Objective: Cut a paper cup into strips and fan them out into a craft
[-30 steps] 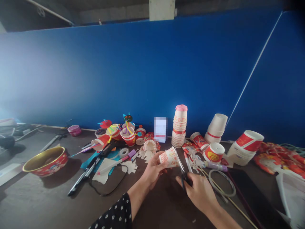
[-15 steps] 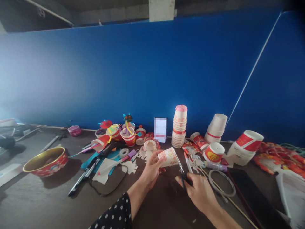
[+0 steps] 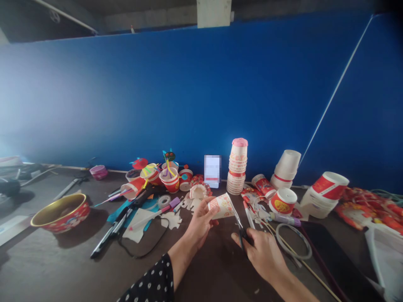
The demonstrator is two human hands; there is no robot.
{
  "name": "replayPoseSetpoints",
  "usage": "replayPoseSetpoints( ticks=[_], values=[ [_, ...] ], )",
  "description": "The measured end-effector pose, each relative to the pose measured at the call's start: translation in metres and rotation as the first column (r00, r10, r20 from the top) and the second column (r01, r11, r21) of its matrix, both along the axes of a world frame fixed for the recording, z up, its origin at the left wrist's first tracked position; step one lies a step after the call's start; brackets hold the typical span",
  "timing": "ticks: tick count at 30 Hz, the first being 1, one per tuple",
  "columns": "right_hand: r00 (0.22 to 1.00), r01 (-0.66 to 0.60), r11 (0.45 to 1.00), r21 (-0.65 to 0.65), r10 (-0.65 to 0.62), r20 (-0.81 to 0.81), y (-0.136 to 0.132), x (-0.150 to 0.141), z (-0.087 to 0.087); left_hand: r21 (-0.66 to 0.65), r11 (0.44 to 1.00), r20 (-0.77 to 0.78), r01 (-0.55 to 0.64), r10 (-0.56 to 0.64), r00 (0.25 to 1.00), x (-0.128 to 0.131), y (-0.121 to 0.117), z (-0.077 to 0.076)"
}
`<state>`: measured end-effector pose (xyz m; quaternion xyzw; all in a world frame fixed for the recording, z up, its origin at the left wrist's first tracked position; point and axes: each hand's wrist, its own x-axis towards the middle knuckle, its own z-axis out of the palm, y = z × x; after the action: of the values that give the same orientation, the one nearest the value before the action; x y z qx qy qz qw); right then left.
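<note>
Between the thumb and fingers of my left hand (image 3: 201, 220) is a white paper cup (image 3: 222, 206) with a red and gold print, tilted on its side above the table. My right hand (image 3: 262, 251) grips the dark handles of a pair of scissors (image 3: 238, 218). Their metal blades lie along the cup's right edge; whether they are biting into the paper is too small to tell. Behind the cup stands a tall stack of paper cups (image 3: 236, 172) with a pink top. A cut white paper piece (image 3: 199, 192) lies beyond my left hand.
At left are a red and gold bowl (image 3: 61, 214), a black tripod-like rod (image 3: 116, 226) and cups with colourful figures (image 3: 170, 180). On the right are more stacked cups (image 3: 324, 195), a coiled tube (image 3: 294, 241) and a black flat object (image 3: 336, 256). A blue wall (image 3: 201, 92) rises behind.
My left hand has drawn the cup slightly to the left. The scissors stay at its right edge, and my right hand has barely moved.
</note>
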<state>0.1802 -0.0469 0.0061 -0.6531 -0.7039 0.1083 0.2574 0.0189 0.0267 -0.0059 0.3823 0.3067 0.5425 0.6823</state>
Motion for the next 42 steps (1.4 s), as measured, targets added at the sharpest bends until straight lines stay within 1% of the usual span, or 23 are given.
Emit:
replayPoseSetpoints(
  ticks=[18, 22, 28, 31, 42],
  values=[
    [1.000, -0.002, 1.000, -0.008, 0.002, -0.011, -0.001, -0.001, 0.002, 0.016, 0.999, 0.032, -0.030, 0.029, 0.999, -0.001, 0.000, 0.001],
    [1.000, -0.011, 1.000, -0.006, 0.011, -0.020, -0.001, -0.001, 0.003, 0.015, 1.000, 0.026, -0.017, 0.016, 1.000, -0.001, 0.000, 0.001],
    [0.999, -0.033, 0.999, 0.009, 0.033, -0.005, 0.000, 0.001, -0.002, 0.037, 0.999, 0.009, -0.014, 0.014, 1.000, -0.002, -0.001, 0.002],
    [1.000, -0.022, 1.000, 0.005, 0.022, 0.020, 0.000, 0.001, -0.004, 0.037, 0.999, -0.008, -0.020, 0.020, 1.000, -0.002, -0.001, 0.003],
    [1.000, 0.011, 1.000, -0.008, -0.011, 0.013, 0.001, 0.004, -0.008, 0.006, 0.999, -0.075, 0.043, -0.043, 0.996, 0.001, -0.003, -0.001]
  ],
)
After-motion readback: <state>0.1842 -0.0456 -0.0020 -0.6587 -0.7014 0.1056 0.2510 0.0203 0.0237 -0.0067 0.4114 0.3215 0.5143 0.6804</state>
